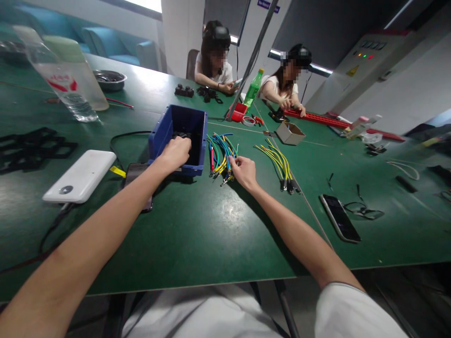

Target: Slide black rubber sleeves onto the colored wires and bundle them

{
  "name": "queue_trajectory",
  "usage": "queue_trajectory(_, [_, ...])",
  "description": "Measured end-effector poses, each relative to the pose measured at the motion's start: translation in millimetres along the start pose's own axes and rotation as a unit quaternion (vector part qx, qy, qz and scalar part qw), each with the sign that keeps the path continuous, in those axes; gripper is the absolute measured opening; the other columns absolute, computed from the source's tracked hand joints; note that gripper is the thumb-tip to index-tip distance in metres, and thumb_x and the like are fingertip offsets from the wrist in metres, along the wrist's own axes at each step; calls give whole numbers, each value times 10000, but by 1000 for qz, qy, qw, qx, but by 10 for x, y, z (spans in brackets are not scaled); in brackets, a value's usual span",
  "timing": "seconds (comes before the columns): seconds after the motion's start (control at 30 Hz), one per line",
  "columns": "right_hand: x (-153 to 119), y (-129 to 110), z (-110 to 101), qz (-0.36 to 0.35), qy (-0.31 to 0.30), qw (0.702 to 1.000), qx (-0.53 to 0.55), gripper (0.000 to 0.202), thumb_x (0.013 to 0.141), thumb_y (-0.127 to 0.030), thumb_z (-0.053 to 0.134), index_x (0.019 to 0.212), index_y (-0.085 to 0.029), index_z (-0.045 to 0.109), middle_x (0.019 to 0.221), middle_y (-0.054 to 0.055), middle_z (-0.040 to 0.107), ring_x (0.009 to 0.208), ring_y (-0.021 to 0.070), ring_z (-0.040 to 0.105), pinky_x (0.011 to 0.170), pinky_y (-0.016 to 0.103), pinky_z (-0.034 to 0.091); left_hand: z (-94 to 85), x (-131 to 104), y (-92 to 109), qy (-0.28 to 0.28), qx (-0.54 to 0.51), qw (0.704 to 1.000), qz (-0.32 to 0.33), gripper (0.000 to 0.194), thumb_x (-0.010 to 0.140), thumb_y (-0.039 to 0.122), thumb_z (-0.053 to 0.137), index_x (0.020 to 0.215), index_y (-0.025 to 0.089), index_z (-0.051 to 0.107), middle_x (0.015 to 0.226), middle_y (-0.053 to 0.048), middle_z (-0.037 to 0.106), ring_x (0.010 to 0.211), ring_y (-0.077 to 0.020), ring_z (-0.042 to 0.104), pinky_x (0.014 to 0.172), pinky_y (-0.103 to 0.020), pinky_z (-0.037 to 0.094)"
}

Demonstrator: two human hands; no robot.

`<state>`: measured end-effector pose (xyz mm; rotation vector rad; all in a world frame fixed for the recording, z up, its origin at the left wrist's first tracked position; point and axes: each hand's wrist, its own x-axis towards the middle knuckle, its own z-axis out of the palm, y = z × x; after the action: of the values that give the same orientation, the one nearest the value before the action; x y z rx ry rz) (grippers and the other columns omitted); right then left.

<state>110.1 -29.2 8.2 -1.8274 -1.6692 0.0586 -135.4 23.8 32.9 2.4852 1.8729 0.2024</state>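
On the green worktop (197, 225), the left hand (175, 152) dips curled into the blue bin (165, 129), grasp unclear, while the right hand (243, 172) pinches light, limp wires (221, 155), likely best held near their plugs.

The fingertips of the left hand (176, 151) dip behind the front wall of the open blue plastic bin (180, 136), so whether they grasp the small black parts (180, 135) inside cannot be told; those parts are too dark to make out singly. The right hand (244, 172) curls its fingers into the bundle of coloured jumper wires (221, 157), and which wire it pinches is hidden. A dark flat phone (136, 176) lies mostly under the left forearm. The clear plastic water bottle (66, 77) at far left is blurred, as is its red label. The black lattice mat (30, 148) runs off the left edge.
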Motion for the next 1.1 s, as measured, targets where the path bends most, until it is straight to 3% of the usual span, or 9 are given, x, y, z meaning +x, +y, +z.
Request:
queue_trajectory(0.13, [-36,-5,129,40,-68,993,-86,430,833,-562,478,689,-196,651,701,76,684,694,206,635,611,262,401,-22,0,7,-4,-3,1000,-1,285,767,138,522,1009,151,673,979,-170,671,935,-315,645,778,-360,495])
queue_trajectory(0.23, [-9,24,81,45,-117,984,-124,438,827,-571,475,710,-195,668,773,112,704,780,245,657,642,282,419,-19,-7,13,6,-5,1000,6,277,754,140,541,1000,162,668,980,-151,669,947,-309,637,787,-360,492])
queue_trajectory(0.33, [61,34,12,38,-173,978,-111,421,845,-520,462,729,-177,678,795,128,703,806,247,656,643,279,413,-21,-35,26,51,-16,998,14,286,768,137,539,1033,155,645,1007,-143,658,983,-300,618,825,-369,481])
queue_trajectory(0.53, [177,42,-139,3,-264,963,-53,402,801,-448,561,539,-150,626,547,59,617,525,146,563,503,237,350,-191,-203,93,188,-109,976,2,215,827,154,533,1004,177,654,1015,-88,668,936,-240,628,820,-340,482])
queue_trajectory(0.7, [198,96,-241,28,-376,920,108,365,727,-437,661,524,-136,627,475,22,579,343,61,368,347,203,241,-321,-657,349,253,-280,924,67,180,786,181,636,956,169,694,959,-44,707,880,-178,644,831,-285,501])
queue_trajectory(0.77, [201,123,-248,51,-402,898,173,316,708,-386,690,531,-131,630,501,40,609,328,52,359,312,192,225,-239,-892,499,234,-348,904,87,181,771,193,661,945,184,710,934,-30,723,846,-175,661,810,-288,520])
queue_trajectory(0.9, [202,134,-221,155,-390,852,312,262,677,-272,728,521,-141,563,431,3,538,310,36,346,275,159,191,72,-1214,728,133,-452,877,96,133,752,111,648,826,187,727,812,-24,736,750,-161,679,734,-269,541])
queue_trajectory(1.0, [209,68,-247,202,-378,809,402,249,689,-250,732,580,-155,529,444,-40,488,318,24,345,282,142,222,227,-1263,779,65,-486,867,93,141,752,77,626,783,180,717,758,-17,725,706,-147,672,691,-256,536])
queue_trajectory(1.1, [176,-64,-338,198,-346,790,466,265,678,-260,767,647,-161,523,501,-46,506,373,36,437,336,137,333,271,-1237,753,49,-491,867,71,89,751,122,656,795,179,708,777,-19,720,721,-151,663,702,-269,529])
